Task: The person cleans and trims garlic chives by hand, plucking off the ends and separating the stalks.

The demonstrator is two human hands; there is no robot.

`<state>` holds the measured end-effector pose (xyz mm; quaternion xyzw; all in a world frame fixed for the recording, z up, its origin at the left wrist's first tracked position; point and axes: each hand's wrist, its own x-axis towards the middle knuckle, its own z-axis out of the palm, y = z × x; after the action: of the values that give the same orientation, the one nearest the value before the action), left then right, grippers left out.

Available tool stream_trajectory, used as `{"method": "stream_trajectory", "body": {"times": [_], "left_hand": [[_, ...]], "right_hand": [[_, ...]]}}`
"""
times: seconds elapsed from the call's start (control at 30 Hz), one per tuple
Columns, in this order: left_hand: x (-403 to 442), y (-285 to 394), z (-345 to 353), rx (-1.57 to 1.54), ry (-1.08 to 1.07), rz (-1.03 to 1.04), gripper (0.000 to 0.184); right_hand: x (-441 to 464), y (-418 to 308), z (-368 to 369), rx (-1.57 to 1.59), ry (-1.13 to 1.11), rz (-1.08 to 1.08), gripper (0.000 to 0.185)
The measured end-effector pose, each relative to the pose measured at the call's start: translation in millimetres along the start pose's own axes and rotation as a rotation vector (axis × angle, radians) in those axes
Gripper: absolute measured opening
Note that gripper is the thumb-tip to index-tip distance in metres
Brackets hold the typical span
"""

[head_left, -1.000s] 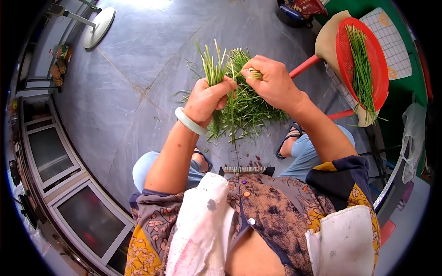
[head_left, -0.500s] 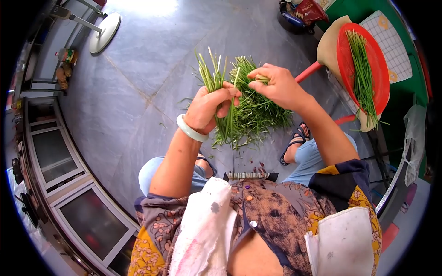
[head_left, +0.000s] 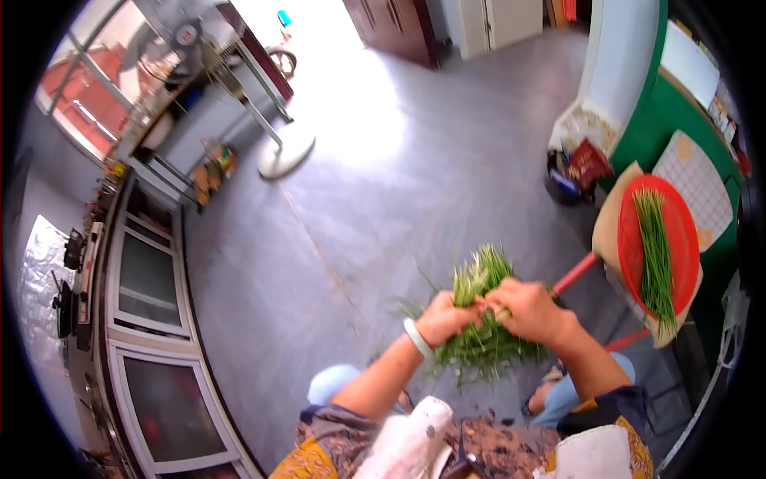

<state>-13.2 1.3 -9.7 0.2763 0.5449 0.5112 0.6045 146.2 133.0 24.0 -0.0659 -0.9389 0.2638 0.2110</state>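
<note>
My left hand (head_left: 448,318), with a pale bangle at its wrist, is closed round a bunch of green chives (head_left: 469,284), pale ends pointing up and away from me. My right hand (head_left: 528,311) meets it at the fingertips. Its fingers are pinched on what look like pale chive stalks, partly hidden by the fingers. Below both hands a loose pile of chives (head_left: 488,355) lies on the grey floor between my feet. To the right, a neat bundle of chives (head_left: 656,255) lies in a red basin (head_left: 684,243), some tips hanging over its near rim.
The basin sits on a stool-like seat with red legs (head_left: 576,273). Behind it are a blue pot (head_left: 563,188) and a dark red bag (head_left: 590,164). White-framed cabinets (head_left: 152,359) line the left, and a stand fan's round base (head_left: 286,152) is further off.
My view has lifted, so the far room shows and everything sits lower in the picture. My right hand has come across to touch my left, which still holds the bunch.
</note>
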Motion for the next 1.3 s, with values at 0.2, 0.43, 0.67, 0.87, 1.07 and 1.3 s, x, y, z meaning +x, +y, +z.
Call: {"method": "stream_trajectory", "body": {"times": [0.2,0.43,0.67,0.87,1.07,1.3], "left_hand": [[3.3,-9.2,-3.8,0.001,-0.051,-0.006,0.014],[3.0,-11.3,-3.0,0.034,-0.067,-0.06,0.014],[15.8,-29.2,-7.5,0.349,-0.109,0.086,0.012],[10.5,-18.7,-3.2,0.578,-0.112,0.07,0.013],[7.5,-17.9,-1.3,0.63,-0.115,0.115,0.015],[6.6,-12.3,-1.2,0.64,-0.096,0.116,0.016]], "right_hand": [[-4.3,-2.4,0.5,-0.073,-0.094,-0.064,0.005],[-12.9,5.8,11.1,-0.124,-0.089,-0.131,0.007],[-14.1,5.3,12.6,-0.067,-0.271,0.047,0.011],[-9.8,0.6,8.5,-0.046,-0.488,0.186,0.019],[-7.3,-3.7,8.1,-0.081,-0.619,0.307,0.026],[-14.5,5.7,16.8,-0.084,-0.538,0.254,0.026]]}}
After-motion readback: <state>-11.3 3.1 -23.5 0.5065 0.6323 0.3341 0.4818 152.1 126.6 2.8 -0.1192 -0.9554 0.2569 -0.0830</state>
